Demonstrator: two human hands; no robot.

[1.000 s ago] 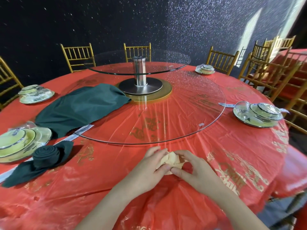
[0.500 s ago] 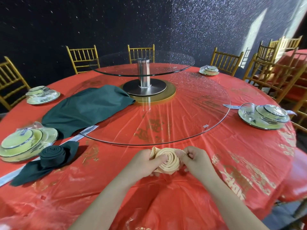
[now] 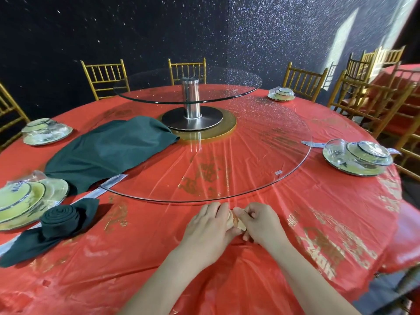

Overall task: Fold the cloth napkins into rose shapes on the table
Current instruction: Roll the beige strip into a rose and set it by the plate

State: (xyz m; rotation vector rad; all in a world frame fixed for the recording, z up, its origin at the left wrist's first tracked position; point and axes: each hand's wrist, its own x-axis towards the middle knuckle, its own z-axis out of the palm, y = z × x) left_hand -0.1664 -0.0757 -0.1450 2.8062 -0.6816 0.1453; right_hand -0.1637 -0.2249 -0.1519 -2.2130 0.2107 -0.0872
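Dark glittered wall behind, gold chairs [image 3: 105, 76] ringing a round table [image 3: 136, 258] in a red plastic cover with gold print. A glass turntable [image 3: 261, 155] sits at centre, with a smaller glass tier [image 3: 159, 89] on a steel post above it. Near edge, just short of the turntable rim: a beige napkin [image 3: 237, 222], bunched and mostly hidden between both hands. The left hand [image 3: 208, 226] curls over it from one side; the right hand [image 3: 261, 223] pinches its other side with bent fingers. Well to the left, a dark green napkin rose [image 3: 60, 215] stands rolled on its spread tail, beside a wrapped plate set [image 3: 25, 201]. A flat dark green cloth [image 3: 109, 151] lies partly on the turntable.
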